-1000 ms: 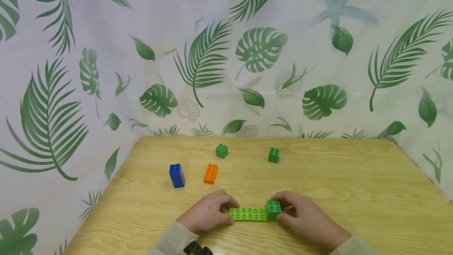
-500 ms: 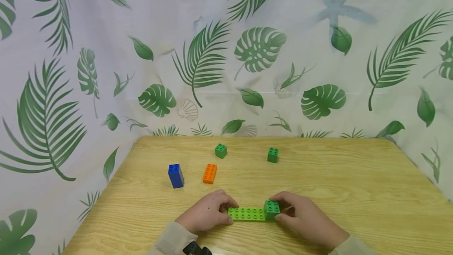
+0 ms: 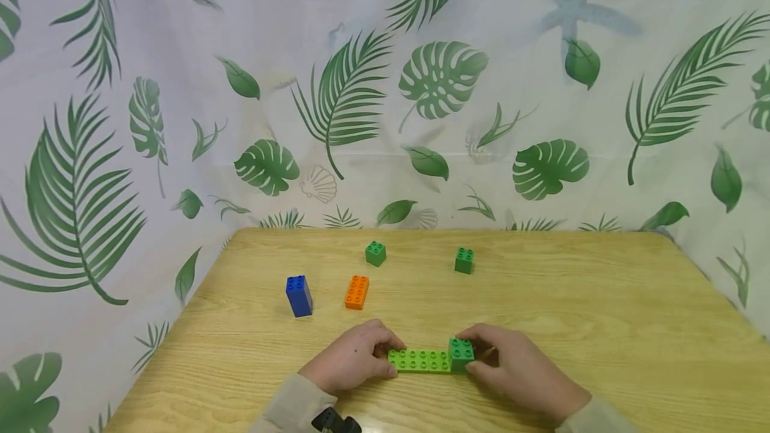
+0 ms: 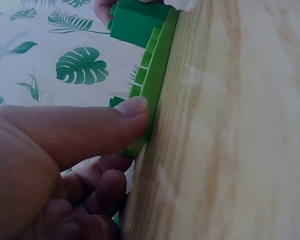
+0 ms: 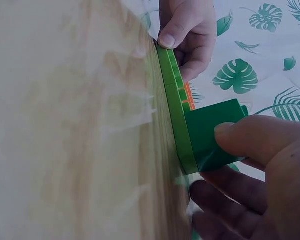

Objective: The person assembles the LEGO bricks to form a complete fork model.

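Note:
Two light green flat toy plates [image 3: 419, 361], studded on top, lie end to end near the front of the table as one strip; the seam shows in both wrist views. My left hand [image 3: 355, 356] pinches the strip's left end between thumb and fingers. On the strip's right end sits a darker green brick [image 3: 461, 355], studs up and flush against the plate [image 5: 182, 135] in the right wrist view. My right hand [image 3: 520, 366] pinches this brick from its right side, with the thumb [image 5: 235, 135] on its near face.
Beyond the hands stand a tall blue block [image 3: 299, 296], a flat orange brick [image 3: 357, 293] and two small green bricks, one centre-left [image 3: 375, 253] and one farther right [image 3: 464, 260]. A leaf-printed cloth [image 3: 361, 85] hangs behind the wooden table [image 3: 589, 299].
Both hands keep their grip on the strip and the green brick with hardly any movement. The head view has shifted slightly.

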`<state>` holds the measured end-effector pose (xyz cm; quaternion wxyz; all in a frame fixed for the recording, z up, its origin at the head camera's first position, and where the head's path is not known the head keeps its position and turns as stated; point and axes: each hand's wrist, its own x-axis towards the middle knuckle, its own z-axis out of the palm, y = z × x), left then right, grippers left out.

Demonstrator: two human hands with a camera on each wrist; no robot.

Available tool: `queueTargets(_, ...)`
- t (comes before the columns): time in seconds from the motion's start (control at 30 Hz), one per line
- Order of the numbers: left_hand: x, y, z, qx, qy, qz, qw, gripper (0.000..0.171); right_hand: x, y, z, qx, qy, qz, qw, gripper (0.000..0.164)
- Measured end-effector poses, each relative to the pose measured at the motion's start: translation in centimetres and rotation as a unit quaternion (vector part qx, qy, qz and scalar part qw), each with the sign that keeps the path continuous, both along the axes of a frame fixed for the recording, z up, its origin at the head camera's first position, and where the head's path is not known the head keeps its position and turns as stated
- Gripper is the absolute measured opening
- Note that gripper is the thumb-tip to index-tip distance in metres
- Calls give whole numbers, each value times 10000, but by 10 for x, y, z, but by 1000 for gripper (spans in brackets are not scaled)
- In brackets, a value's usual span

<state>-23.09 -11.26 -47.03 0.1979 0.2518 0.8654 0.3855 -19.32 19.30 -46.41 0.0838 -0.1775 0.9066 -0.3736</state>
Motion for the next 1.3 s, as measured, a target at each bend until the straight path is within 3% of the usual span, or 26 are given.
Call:
queueTargets(0.17, 0, 1, -1, 10, -25, 1, 10000, 28, -1, 2, -2, 214, 134, 23, 9997, 34)
queueTargets(0.57, 2, 4, -1, -110, 10, 4, 9999, 28, 0, 5, -15, -262, -129, -29, 9996, 34)
queueTargets(1.0, -2, 1, 5, -172, 206, 46, 9996, 29, -7, 4, -6, 67, 81, 78, 9999, 35)
queueTargets(1.3, 2, 2, 1, -19, -9, 14, 10000, 30, -1, 10, -7, -156, -374, 128, 9991, 56)
